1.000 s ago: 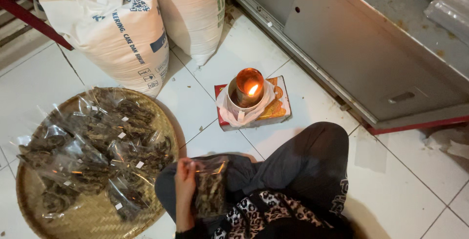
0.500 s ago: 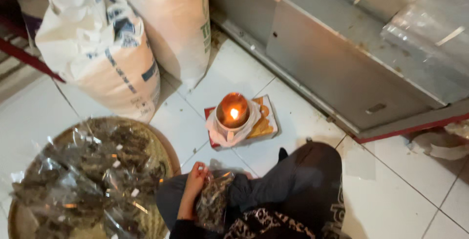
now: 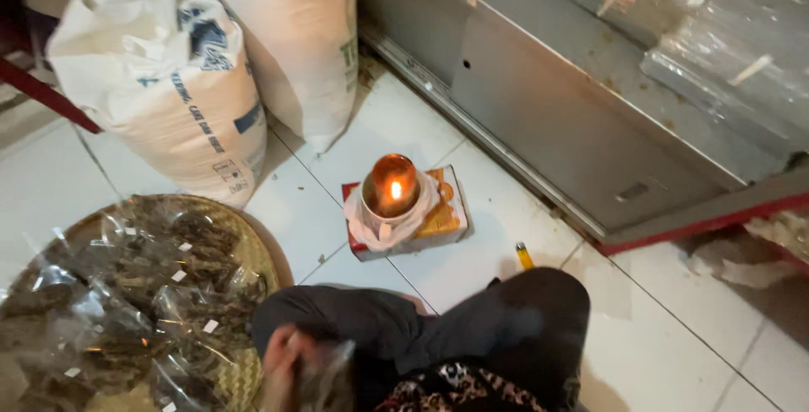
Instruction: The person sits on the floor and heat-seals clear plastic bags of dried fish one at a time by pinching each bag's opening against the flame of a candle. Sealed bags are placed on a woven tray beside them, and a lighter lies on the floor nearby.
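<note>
- Position: seated on the white tiled floor (image 3: 522,210), knees up, dark trousers filling the bottom of the view.
- Left hand (image 3: 282,357): low at the frame edge, blurred, fingers closed round the top of a clear plastic packet (image 3: 324,378) of dark dried material, held in my lap.
- Right hand: out of view; I cannot tell whether it is on the packet.
- Woven tray (image 3: 253,269) just to my left, heaped with more filled packets (image 3: 126,294), some with small white labels.
- Lit candle in a cup (image 3: 392,189) stands on a flat box (image 3: 442,218) in front of my knees; yellow lighter (image 3: 524,255) lies beside my knee.
- Two large white sacks (image 3: 168,83) stand behind the tray.
- Risk, my judgement: thin plastic held too close to the flame could melt through or catch; a knee nudging the box could tip the cup.
</note>
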